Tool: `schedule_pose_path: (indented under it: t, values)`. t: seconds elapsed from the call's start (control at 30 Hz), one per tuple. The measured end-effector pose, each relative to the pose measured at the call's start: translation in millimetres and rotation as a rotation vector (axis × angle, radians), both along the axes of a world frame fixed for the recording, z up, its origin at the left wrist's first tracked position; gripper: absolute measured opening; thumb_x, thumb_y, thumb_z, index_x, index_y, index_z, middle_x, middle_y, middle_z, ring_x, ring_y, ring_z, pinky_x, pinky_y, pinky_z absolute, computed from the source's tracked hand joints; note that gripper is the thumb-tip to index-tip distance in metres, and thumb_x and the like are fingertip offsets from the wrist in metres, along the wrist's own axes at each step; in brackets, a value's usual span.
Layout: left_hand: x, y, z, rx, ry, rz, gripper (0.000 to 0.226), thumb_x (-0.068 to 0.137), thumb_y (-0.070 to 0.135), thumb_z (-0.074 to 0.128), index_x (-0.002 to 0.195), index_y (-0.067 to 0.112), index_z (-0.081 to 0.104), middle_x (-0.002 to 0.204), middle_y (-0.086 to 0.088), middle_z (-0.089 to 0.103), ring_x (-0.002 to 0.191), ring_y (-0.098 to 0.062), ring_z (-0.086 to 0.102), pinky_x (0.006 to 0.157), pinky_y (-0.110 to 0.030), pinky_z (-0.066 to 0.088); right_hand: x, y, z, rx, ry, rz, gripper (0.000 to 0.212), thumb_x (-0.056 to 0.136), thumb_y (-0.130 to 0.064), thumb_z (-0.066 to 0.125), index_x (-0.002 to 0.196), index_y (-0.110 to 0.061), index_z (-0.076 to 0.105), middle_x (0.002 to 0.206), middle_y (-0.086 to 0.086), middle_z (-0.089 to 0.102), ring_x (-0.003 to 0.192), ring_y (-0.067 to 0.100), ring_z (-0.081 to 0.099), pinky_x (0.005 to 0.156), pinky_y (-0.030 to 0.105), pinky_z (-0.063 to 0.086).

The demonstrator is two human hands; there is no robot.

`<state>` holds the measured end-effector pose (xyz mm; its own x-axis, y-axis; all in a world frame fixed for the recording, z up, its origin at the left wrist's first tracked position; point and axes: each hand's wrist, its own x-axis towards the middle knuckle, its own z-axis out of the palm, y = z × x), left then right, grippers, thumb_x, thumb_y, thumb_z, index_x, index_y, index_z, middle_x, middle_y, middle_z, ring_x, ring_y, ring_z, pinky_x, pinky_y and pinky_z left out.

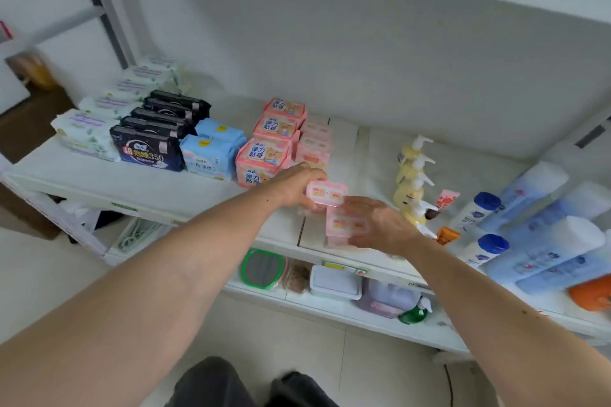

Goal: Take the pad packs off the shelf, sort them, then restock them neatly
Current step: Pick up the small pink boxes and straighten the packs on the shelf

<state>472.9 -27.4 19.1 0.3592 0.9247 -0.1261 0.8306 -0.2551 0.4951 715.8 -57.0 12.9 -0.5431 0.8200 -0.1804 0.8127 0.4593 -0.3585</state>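
On the white shelf [99,182] (grey wall behind), left hand [294,187] and right hand [380,225] each grip a pink pack [325,194].

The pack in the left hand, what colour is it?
Pink pack, clearest in the head view.

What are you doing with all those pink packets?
A person is putting pad packs on a white shelf. The left hand holds one small pink pack just above the shelf, in front of a row of the same packs. The right hand rests on another small pink pack near the shelf's front edge. Rows of white, dark, blue and larger pink packs already stand lined up to the left.
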Motion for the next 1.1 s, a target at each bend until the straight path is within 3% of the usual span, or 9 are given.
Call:
schedule_pose_path:
  t: [0.1,0.2,0.37,0.5,0.63,0.77,0.97,1.1]
  values:
    - [3.4,20.9,-16.0,-0.007,0.003,0.0,0.063,0.072,0.024,0.082,0.128,0.026,0.053,0.115,0.001,0.047,0.107,-0.019,0.05,0.082,-0.026,0.036,1.9,20.9,-11.0,-0.027,-0.003,-0.006,0.071,0.071,-0.035,0.08,0.136,-0.034,0.05,0.145,-0.016,0.039,0.126,0.014,0.046,0.106,0.027,0.037]
    - [7.3,36.6,-33.5,-0.059,-0.03,0.002,0.056,0.077,0.018,0.079,0.127,0.025,0.054,0.121,-0.001,0.047,0.107,-0.019,0.053,0.089,-0.029,0.041,6.6,35.7,-27.5,-0.057,0.007,-0.024,0.072,0.071,-0.036,0.08,0.136,-0.035,0.05,0.145,-0.017,0.038,0.126,0.012,0.046,0.105,0.028,0.039]
    - [8.4,51.6,-50.6,-0.103,-0.022,-0.018,0.039,0.084,0.018,0.072,0.118,0.026,0.057,0.123,-0.001,0.049,0.105,-0.022,0.056,0.095,-0.041,0.047,4.0,46.1,-43.3,-0.076,0.051,-0.054,0.073,0.074,-0.032,0.08,0.139,-0.029,0.047,0.146,-0.011,0.04,0.126,0.009,0.047,0.099,0.009,0.029]
    - [8.0,57.4,-55.3,-0.102,0.008,-0.066,0.043,0.086,0.02,0.07,0.127,0.019,0.058,0.133,-0.009,0.05,0.126,-0.029,0.046,0.105,-0.037,0.039,1.3,48.9,-46.6,-0.069,0.096,-0.1,0.079,0.073,-0.035,0.08,0.142,-0.029,0.042,0.148,-0.011,0.036,0.125,0.009,0.048,0.095,0.008,0.03]
    - [2.9,61.2,-47.0,-0.094,0.036,-0.087,0.049,0.09,0.021,0.065,0.137,0.015,0.052,0.154,-0.01,0.031,0.143,-0.025,0.027,0.117,-0.032,0.023,-4.0,54.1,-42.0,-0.04,0.106,-0.03,0.078,0.075,-0.036,0.08,0.143,-0.022,0.043,0.15,-0.015,0.027,0.13,0.001,0.037,0.104,0.009,0.023]
    - [-3.0,65.3,-36.9,-0.04,0.065,-0.109,0.053,0.088,0.025,0.068,0.137,0.013,0.051,0.144,-0.005,0.048,0.133,-0.022,0.041,0.111,-0.036,0.033,-11.4,60.1,-45.3,-0.008,0.018,0.017,0.08,0.081,-0.039,0.073,0.147,-0.014,0.035,0.155,-0.006,0.026,0.137,0.013,0.037,0.11,0.016,0.023]
    - [-17.2,73.1,-23.7,0.041,0.084,-0.069,0.05,0.09,0.023,0.065,0.138,0.02,0.05,0.143,-0.003,0.049,0.131,-0.023,0.045,0.108,-0.041,0.037,-27.5,73.3,-48.5,0.004,-0.033,-0.031,0.083,0.079,-0.047,0.072,0.148,-0.026,0.031,0.155,-0.016,0.025,0.133,0.017,0.042,0.109,0.031,0.036]
    - [-31.8,81.3,-12.8,0.113,0.087,-0.031,0.036,0.088,0.022,0.065,0.123,0.026,0.061,0.12,-0.001,0.059,0.109,-0.024,0.057,0.089,-0.044,0.049,-43.8,84.6,-43.7,0.096,-0.132,-0.036,0.085,0.078,-0.053,0.069,0.149,-0.029,0.029,0.153,-0.014,0.029,0.136,0.017,0.033,0.11,0.027,0.033]
